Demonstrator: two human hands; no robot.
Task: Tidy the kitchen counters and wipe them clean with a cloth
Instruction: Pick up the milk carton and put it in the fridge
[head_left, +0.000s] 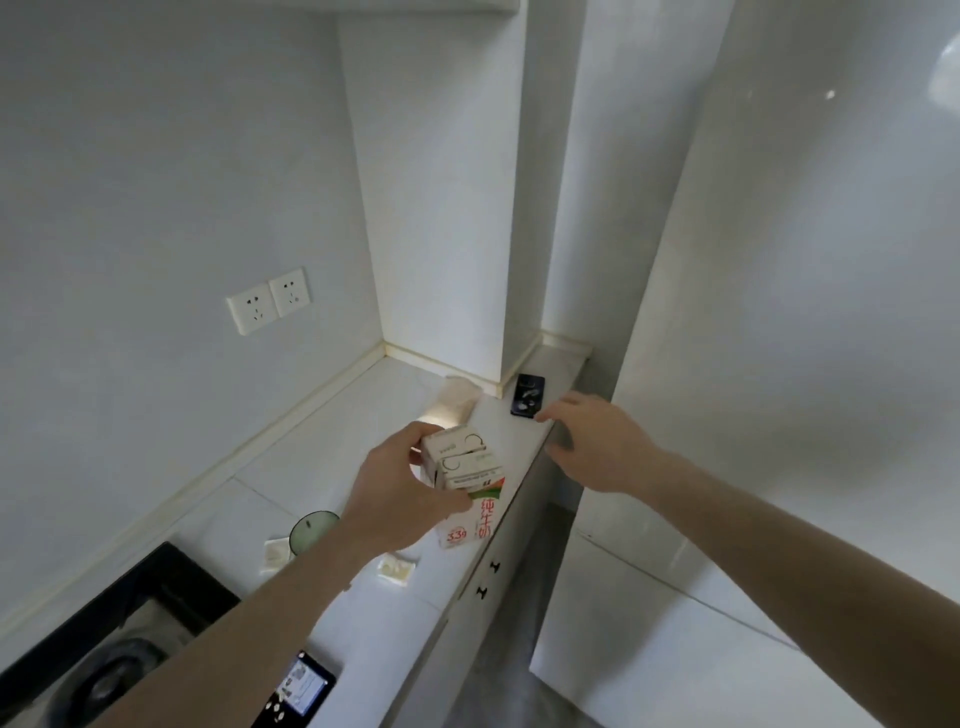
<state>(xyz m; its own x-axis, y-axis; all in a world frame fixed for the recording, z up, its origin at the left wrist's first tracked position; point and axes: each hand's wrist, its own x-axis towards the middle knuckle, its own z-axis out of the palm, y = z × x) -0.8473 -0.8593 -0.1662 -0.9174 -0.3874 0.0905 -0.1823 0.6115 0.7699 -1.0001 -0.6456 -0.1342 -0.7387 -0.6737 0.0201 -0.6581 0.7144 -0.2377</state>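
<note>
- Holding a milk carton (464, 486), the left hand (400, 493) wraps its fingers and thumb round the top part of the box.
- The milk carton is white with red writing and a bit of green. It stands near the front edge of the white counter (332, 441), and I cannot tell if its bottom touches the counter or is just above it.
- The right hand (602, 447) reaches out over the front edge of the counter. Its fingers are loose and spread – they hold nothing.
- One fingertip of the right hand is very close to a dark phone (527, 395). I cannot tell if it touches.
- The dark phone lies flat on the counter, near the far corner by the white pillar (441, 182).
- A pale cup (457, 402) sits behind the milk carton, close to the pillar.
- A round green thing (311, 527) – maybe a lid or a small bowl – rests on the counter to the left of the left arm.
- Two small pale packets lie near it: one packet (275, 556) beside the green thing, the other packet (397, 569) just under the arm.
- A black stove (104, 639) is at the bottom left.
- A small gadget with a lit screen (301, 693) lies at the bottom, near the stove.
- Two wall sockets (267, 306) are on the wall above the counter.
- Black handles (488, 579) show on the drawers under the counter.
</note>
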